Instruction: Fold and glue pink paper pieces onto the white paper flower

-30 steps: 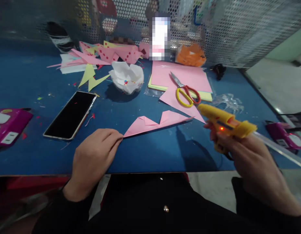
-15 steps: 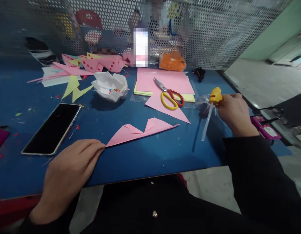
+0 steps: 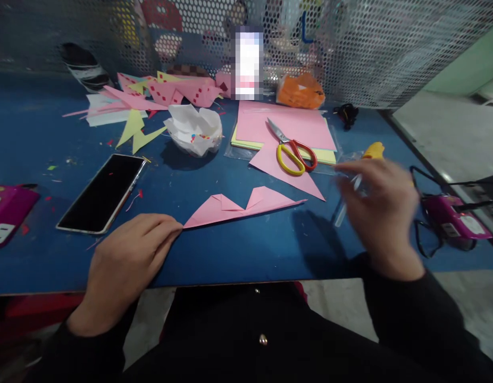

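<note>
My left hand (image 3: 136, 260) rests at the table's front edge, its fingers closed on the left tip of a folded pink paper (image 3: 234, 208). That paper lies long and low, with two raised peaks along its top. My right hand (image 3: 384, 207), blurred by motion, hovers above the table at the right with its thumb and fingers apart and nothing visible between them. Behind it a yellow glue gun (image 3: 374, 150) shows in part, with a translucent glue stick (image 3: 341, 214) poking out. Scissors (image 3: 292, 150) with one yellow and one red handle lie on pink paper sheets (image 3: 250, 119).
Left of centre lie a dark phone (image 3: 102, 194) and a crumpled white paper bowl (image 3: 194, 130) with small bits inside. Pink and yellow paper cutouts (image 3: 182, 90) sit behind. A purple device (image 3: 456, 218) with black cables is at right. A perforated metal panel (image 3: 366, 53) borders the back.
My right hand has let go of the yellow glue gun and moved nearer and leftward. My left hand still pinches the paper tip. The camera view has shifted.
</note>
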A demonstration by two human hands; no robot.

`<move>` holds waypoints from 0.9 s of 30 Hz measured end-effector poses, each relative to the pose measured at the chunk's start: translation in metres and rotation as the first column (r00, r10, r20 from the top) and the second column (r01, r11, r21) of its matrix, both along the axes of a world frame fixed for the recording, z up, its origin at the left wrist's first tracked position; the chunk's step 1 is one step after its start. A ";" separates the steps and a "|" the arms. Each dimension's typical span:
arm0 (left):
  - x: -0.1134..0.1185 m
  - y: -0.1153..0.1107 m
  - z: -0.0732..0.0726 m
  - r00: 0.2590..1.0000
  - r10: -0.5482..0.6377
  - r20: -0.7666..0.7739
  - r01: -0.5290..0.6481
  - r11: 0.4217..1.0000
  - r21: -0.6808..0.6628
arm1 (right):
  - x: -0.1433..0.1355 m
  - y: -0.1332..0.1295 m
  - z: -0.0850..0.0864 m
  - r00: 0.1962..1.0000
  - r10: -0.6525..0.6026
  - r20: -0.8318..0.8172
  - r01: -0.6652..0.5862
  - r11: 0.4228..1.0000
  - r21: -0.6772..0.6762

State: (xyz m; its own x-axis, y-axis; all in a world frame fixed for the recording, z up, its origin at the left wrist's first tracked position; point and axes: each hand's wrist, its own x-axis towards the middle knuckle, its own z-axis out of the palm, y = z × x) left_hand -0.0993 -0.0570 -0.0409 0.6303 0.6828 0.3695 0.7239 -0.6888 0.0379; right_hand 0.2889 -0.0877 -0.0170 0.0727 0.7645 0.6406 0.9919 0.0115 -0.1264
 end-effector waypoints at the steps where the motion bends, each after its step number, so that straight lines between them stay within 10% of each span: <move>1: 0.000 0.000 0.000 1.000 0.004 -0.001 -0.004 1.000 -0.005 | -0.022 -0.003 -0.004 0.983 0.184 -0.026 -0.186 0.980 -0.071; 7: -0.004 -0.003 0.002 1.000 0.014 -0.018 -0.014 1.000 -0.017 | -0.092 -0.008 -0.030 0.923 0.344 -0.173 -0.380 0.882 -0.278; 27: 0.010 -0.026 0.014 0.990 0.119 0.080 -0.127 0.987 0.099 | -0.094 -0.014 -0.032 0.942 0.315 -0.117 -0.335 0.865 -0.373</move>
State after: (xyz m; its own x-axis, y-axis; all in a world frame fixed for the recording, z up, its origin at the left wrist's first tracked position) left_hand -0.0894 -0.0825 -0.0272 0.5121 0.7089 0.4849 0.8013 -0.5976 0.0274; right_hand 0.1948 -0.1014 -0.0492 -0.1980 0.9344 0.2962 0.9325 0.2727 -0.2370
